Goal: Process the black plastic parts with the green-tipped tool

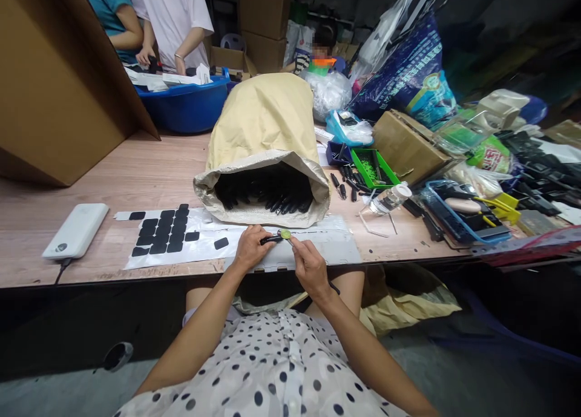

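Note:
At the table's front edge, my left hand (250, 247) is closed around a slim black piece (270, 239) that points to the right. A small round yellow-green part (285, 234) shows at its right end. The fingers of my right hand (310, 268) pinch at this round part; its exact kind I cannot make out. Just behind both hands lies a large cream sack (265, 114), its mouth toward me, full of glossy black pieces (285, 202). To the left, a white sheet (200, 253) carries rows of black rounded-square stickers (158, 232).
A white power bank (76, 230) with a cable lies at left, near a tall cardboard box (59, 84). Behind are a blue tub (186, 105) and two people standing. On the right are a green tray (374, 169), a clear bottle (385, 199) and a blue tool basket (463, 214).

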The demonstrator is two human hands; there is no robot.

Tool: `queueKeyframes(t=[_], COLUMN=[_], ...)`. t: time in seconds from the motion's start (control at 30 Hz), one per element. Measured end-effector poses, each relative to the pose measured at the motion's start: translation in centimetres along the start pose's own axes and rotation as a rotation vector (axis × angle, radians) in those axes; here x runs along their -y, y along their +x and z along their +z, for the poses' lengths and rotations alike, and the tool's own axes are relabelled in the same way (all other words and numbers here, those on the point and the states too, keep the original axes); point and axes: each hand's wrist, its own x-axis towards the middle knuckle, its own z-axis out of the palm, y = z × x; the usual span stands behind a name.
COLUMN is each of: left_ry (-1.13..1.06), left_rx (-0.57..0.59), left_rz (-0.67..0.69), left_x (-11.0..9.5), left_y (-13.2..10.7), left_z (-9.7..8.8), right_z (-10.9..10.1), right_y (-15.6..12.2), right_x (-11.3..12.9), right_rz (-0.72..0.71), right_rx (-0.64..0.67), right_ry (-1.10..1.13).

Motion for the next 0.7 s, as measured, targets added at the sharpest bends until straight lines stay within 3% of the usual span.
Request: queueKeyframes(t=[0.23,0.37,0.53,0.7], left_ry=[0.006,0.025,0.044,0.035], left_rx=[0.004,-0.005,0.001,0.016], left_rz=[-0.003,-0.023,-0.025,-0.013], left_x=[0.2,0.1,0.1,0.3], left_y=[0.0,-0.1,-0.1,-0.2], left_z=[0.1,0.1,0.2,0.0], right_z=[-0.1,-0.8,-0.8,-0.2], right_y=[0.2,1.6,2.6,2.4], right_x=[-1.1,-4.1,-8.2,-9.1], right_rz=[0.032,0.036,-0.057,-0.040], right_rx=[-0.029,-0.036,0.031,0.029], right_ry=[-0.007,-0.110,-0.289,-0.284])
